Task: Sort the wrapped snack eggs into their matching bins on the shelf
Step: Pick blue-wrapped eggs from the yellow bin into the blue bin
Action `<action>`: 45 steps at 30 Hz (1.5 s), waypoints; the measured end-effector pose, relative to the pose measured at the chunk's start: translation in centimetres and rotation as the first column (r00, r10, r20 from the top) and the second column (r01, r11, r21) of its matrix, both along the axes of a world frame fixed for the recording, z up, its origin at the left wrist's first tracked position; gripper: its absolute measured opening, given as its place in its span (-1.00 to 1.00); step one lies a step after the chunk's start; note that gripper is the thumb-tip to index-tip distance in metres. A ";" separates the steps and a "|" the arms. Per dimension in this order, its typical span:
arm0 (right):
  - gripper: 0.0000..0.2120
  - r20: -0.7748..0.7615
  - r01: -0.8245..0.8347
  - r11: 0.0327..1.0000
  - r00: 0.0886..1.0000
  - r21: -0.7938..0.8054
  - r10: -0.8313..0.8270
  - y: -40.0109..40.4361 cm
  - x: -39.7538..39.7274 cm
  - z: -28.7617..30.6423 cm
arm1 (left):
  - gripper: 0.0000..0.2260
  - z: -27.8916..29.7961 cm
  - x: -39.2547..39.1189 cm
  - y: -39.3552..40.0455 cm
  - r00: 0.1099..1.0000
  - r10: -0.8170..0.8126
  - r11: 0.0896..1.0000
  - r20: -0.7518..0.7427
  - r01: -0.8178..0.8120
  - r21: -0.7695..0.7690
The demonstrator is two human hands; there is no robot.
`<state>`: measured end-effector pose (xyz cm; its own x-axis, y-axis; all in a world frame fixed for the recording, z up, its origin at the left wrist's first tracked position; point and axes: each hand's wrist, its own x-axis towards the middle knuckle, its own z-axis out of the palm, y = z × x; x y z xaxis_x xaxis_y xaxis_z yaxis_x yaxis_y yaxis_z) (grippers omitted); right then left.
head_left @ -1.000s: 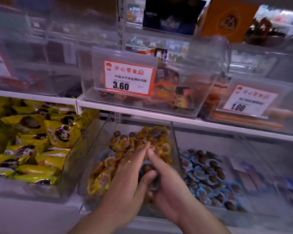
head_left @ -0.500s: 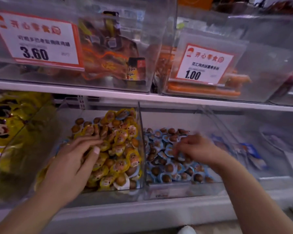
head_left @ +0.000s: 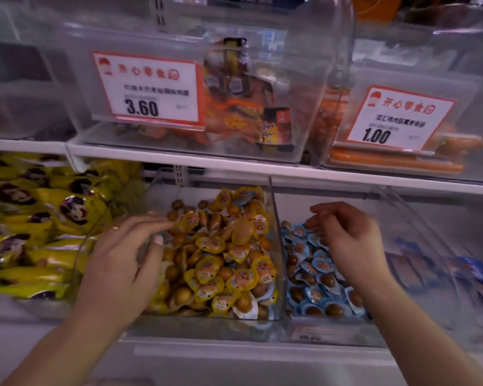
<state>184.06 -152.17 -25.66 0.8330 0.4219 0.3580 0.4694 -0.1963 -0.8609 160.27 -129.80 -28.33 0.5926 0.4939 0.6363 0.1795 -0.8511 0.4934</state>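
Two hands work at the lower shelf, each over its own clear bin. The left hand (head_left: 123, 263) lies in the bin of yellow-wrapped eggs (head_left: 223, 254); its grip is spread, fingers stretched flat across the top of the pile and thumb pointing down against the packets, and I cannot tell whether anything is caught beneath the palm. A ring sits on one finger. The right hand (head_left: 349, 240) hovers over the bin of blue-wrapped eggs (head_left: 313, 277), its grip loosely curled with fingertips close to the thumb; it may be pinching a small packet, but blur hides that.

Just right of the left grip, the yellow pile rises against the clear divider wall (head_left: 276, 235) that stands between the two bins. Under and below the right grip the blue eggs lie in a shallower layer. Left of the left grip, a neighbouring bin holds large yellow snack packs (head_left: 39, 227) with a cartoon face. Above both grips, beyond the white shelf edge (head_left: 234, 165), stand clear bins with price tags: one reading 3.60 (head_left: 145, 90) above the left grip, one reading 1.00 (head_left: 393, 118) above the right.
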 end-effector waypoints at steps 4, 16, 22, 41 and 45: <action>-0.83 0.217 -0.213 0.963 0.945 -0.166 0.246 5.8 -5.6 0.8 | -0.78 0.0 -3.2 1.9 0.991 0.133 0.983 0.014 -0.130 -0.133; -0.67 -0.059 -0.341 0.304 0.746 -0.890 0.664 24.2 -10.1 -1.5 | -0.75 0.6 -7.3 3.2 0.992 0.124 0.976 -0.018 -0.125 -0.178; -0.09 -0.071 -0.148 0.067 0.764 -0.987 0.641 26.3 -9.1 -1.2 | -0.71 1.1 -7.2 3.7 0.994 0.107 0.971 -0.001 -0.104 -0.216; -0.64 0.144 -0.117 0.489 0.875 -0.864 0.463 26.6 -7.4 -5.2 | -0.72 1.3 -7.8 2.4 0.998 0.058 0.965 0.039 -0.045 -0.260; -0.87 -0.060 -0.397 0.621 0.869 -0.676 0.491 24.6 -5.3 -2.8 | -0.72 1.9 -7.8 2.1 0.995 0.054 0.969 0.082 -0.032 -0.247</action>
<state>178.79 -127.60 -28.49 0.4512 0.8895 -0.0726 0.7395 -0.4182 -0.5276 152.52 -127.65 -26.44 0.5149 0.6647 0.5413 0.1598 -0.6948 0.7012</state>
